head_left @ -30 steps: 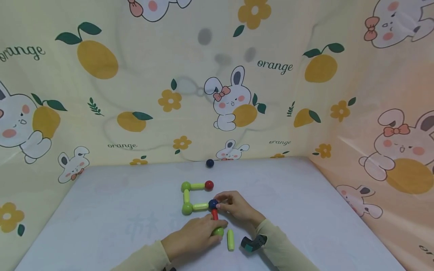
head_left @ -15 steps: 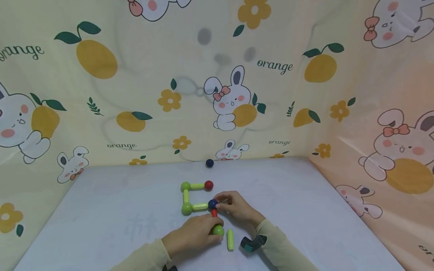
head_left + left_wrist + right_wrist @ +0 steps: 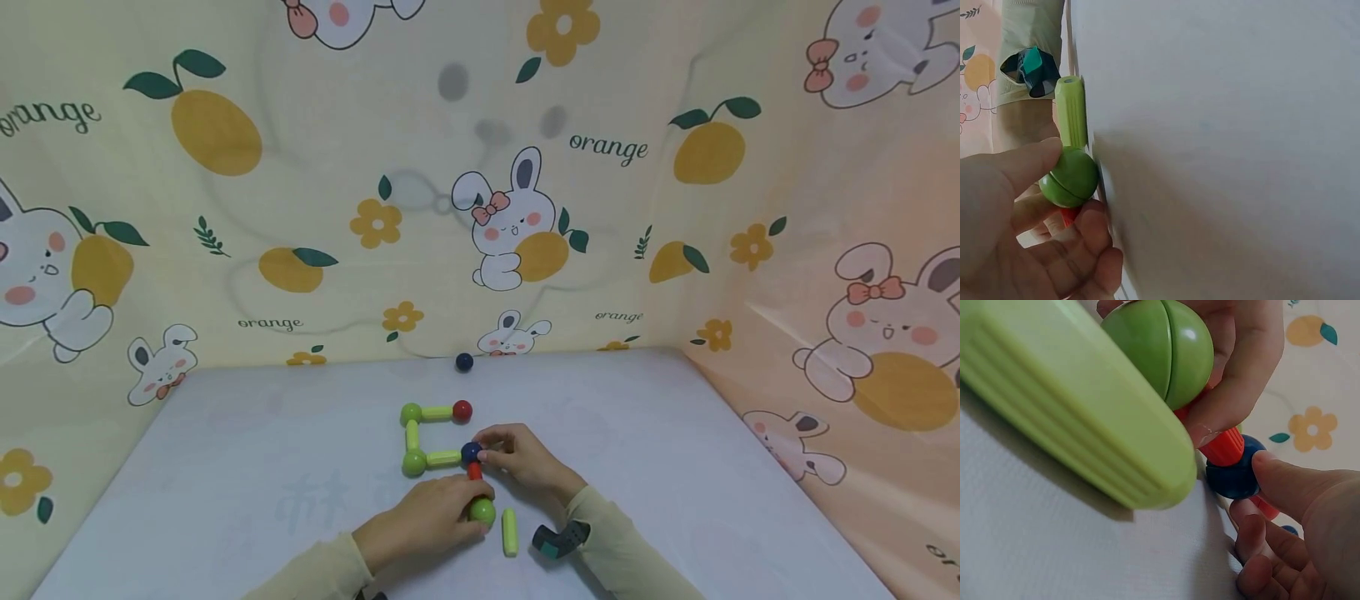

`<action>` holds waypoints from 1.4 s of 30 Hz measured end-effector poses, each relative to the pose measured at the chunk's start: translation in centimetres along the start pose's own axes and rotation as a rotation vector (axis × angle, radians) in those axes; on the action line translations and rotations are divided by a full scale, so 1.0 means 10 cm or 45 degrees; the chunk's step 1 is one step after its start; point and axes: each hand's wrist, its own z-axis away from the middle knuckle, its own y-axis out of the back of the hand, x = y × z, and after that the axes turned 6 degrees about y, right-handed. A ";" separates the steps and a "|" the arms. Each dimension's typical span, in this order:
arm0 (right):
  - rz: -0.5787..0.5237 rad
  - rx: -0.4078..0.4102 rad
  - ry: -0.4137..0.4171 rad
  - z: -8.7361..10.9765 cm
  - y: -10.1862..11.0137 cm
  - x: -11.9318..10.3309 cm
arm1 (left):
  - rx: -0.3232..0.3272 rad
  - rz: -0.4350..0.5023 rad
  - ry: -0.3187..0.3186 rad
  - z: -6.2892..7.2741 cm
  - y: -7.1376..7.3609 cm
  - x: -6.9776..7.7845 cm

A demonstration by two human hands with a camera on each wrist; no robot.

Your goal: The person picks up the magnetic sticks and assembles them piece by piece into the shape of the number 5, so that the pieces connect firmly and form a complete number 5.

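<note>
My left hand (image 3: 431, 512) holds a green ball (image 3: 482, 511) and the red rod (image 3: 475, 472) joined to it, with the thumb on the ball in the left wrist view. The red rod's other end meets a blue ball (image 3: 471, 452), which my right hand (image 3: 528, 458) pinches between thumb and fingers. From the blue ball a light green rod (image 3: 444, 457) runs left to another green ball (image 3: 414, 462). A second green rod (image 3: 412, 434) leads up to a green ball (image 3: 411, 413), and a third rod (image 3: 437, 412) ends at a red ball (image 3: 462, 411).
A loose light green rod (image 3: 510, 532) lies on the white table (image 3: 225, 500), right of the held green ball. One dark blue ball (image 3: 464, 362) sits at the table's back edge. A printed cloth (image 3: 420, 267) with rabbits and oranges hangs behind. Dark bands circle both wrists.
The left index finger has drawn back toward the red rod, so more of the held green ball shows. My right hand stays on the blue ball.
</note>
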 end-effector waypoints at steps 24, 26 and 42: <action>0.045 -0.001 0.002 0.00 -0.01 0.00 | 0.017 0.043 0.021 0.05 0.07 0.03; 0.037 0.001 -0.010 0.00 -0.02 0.01 | 0.032 0.040 0.011 0.05 0.09 0.03; -0.002 -0.010 0.011 0.00 0.00 0.01 | 0.182 -0.037 -0.133 0.00 0.05 0.18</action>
